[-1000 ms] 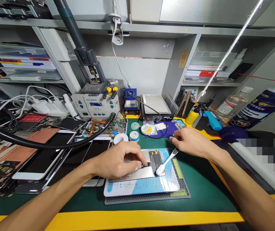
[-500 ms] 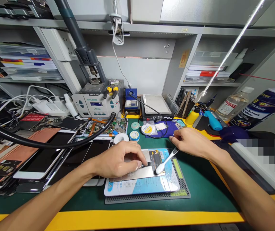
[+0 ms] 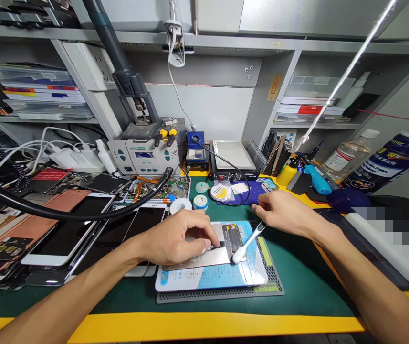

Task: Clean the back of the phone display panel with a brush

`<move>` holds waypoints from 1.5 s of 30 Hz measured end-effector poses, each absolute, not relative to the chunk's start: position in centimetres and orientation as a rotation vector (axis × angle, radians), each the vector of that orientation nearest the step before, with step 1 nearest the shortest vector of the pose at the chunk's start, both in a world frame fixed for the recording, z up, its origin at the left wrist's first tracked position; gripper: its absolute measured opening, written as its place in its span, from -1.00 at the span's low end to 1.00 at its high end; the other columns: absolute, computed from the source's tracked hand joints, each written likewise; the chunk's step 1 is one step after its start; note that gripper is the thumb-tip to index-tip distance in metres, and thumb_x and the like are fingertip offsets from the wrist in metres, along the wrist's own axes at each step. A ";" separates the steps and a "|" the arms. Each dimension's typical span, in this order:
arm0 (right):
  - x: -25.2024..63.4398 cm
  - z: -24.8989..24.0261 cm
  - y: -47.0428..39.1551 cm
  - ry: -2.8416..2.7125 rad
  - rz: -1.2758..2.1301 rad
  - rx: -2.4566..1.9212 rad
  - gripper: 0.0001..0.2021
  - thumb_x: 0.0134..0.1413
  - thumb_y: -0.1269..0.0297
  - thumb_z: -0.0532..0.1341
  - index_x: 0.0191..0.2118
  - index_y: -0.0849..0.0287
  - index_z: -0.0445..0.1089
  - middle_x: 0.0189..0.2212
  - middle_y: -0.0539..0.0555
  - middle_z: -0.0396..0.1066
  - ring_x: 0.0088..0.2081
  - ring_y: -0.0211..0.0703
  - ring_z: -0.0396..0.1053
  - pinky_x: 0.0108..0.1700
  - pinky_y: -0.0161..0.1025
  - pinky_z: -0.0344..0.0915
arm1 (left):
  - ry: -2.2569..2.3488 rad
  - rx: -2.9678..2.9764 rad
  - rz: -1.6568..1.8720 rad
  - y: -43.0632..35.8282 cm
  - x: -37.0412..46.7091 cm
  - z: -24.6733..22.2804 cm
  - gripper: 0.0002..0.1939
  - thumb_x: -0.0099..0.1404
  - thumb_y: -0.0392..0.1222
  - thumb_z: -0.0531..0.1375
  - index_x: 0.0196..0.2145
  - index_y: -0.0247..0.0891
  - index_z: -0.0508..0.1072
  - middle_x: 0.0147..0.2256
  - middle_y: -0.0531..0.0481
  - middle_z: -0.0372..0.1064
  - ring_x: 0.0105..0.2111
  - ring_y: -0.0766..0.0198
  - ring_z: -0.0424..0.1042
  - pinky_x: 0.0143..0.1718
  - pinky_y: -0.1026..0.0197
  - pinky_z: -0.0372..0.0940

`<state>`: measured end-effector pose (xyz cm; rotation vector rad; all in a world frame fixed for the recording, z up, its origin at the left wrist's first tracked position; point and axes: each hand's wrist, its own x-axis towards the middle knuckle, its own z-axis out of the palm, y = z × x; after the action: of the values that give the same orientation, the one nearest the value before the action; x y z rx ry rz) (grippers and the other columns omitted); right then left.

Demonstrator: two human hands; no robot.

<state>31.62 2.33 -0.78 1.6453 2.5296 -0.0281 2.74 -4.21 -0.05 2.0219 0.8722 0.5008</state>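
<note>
A metal phone part (image 3: 204, 259) with a black section at its right end lies on a blue and white sheet (image 3: 252, 275). My left hand (image 3: 181, 239) rests over its left part, thumb and fingertips close together on a small dark piece; the fingers hide most of that piece. My right hand (image 3: 279, 210) is closed on the upper end of a white toothbrush (image 3: 249, 243). The brush slants down to the left, and its head is over the lower right end of the phone part, bristles hidden beneath.
Several phones (image 3: 71, 229) are stacked at the left. Behind my hands stand a grey hot-air station (image 3: 145, 155), a heating plate (image 3: 233, 157) and small round tins (image 3: 200, 202). Bottles and a spray can (image 3: 386, 160) are at the right. A black hose (image 3: 82, 216) crosses the left side.
The brush head has shifted slightly down and to the right on the phone part. My left hand holds almost the same place.
</note>
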 end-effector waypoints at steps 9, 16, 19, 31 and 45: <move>32.9 -0.4 3.2 2.479 0.003 1.688 -0.71 0.37 0.13 0.21 -0.34 0.21 0.44 -0.47 -0.08 0.43 -0.47 -0.27 0.41 -0.35 -0.24 0.41 | 0.860 2.021 0.510 -4.2 2.7 -0.2 -0.79 0.26 -0.30 0.17 -0.25 -0.34 0.62 -0.32 -0.08 0.46 -0.29 0.21 0.38 -0.20 0.16 0.26; 31.4 -0.9 2.4 2.507 0.033 1.692 -0.70 0.39 0.12 0.18 -0.32 0.20 0.44 -0.46 -0.07 0.44 -0.44 -0.26 0.42 -0.33 -0.23 0.41 | 0.840 2.046 0.523 -4.1 2.7 -0.3 -0.80 0.25 -0.31 0.18 -0.25 -0.35 0.61 -0.32 -0.08 0.46 -0.29 0.21 0.38 -0.20 0.16 0.26; 31.3 -0.9 2.3 2.501 0.040 1.694 -0.70 0.39 0.12 0.18 -0.33 0.20 0.44 -0.47 -0.08 0.43 -0.45 -0.26 0.41 -0.34 -0.24 0.40 | 0.835 2.056 0.527 -4.1 2.6 -0.3 -0.80 0.25 -0.31 0.19 -0.24 -0.35 0.61 -0.32 -0.07 0.46 -0.29 0.22 0.38 -0.19 0.16 0.26; 31.3 -0.6 2.2 2.493 0.082 1.724 -0.69 0.39 0.13 0.18 -0.37 0.19 0.41 -0.50 -0.09 0.40 -0.47 -0.27 0.38 -0.36 -0.25 0.37 | 0.837 2.049 0.533 -4.2 2.6 -0.4 -0.80 0.24 -0.33 0.19 -0.25 -0.35 0.62 -0.32 -0.08 0.47 -0.29 0.23 0.37 -0.19 0.17 0.26; 31.7 -0.3 2.4 2.522 0.072 1.734 -0.65 0.38 0.12 0.17 -0.44 0.17 0.36 -0.55 -0.12 0.31 -0.52 -0.28 0.28 -0.42 -0.28 0.27 | 0.825 2.074 0.539 -4.0 2.6 -0.6 -0.82 0.25 -0.34 0.21 -0.24 -0.30 0.61 -0.31 -0.03 0.48 -0.28 0.25 0.39 -0.19 0.20 0.27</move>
<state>31.71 2.43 -0.32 1.7337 2.5224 0.0720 2.62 -3.97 -0.57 2.0739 0.8253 0.5385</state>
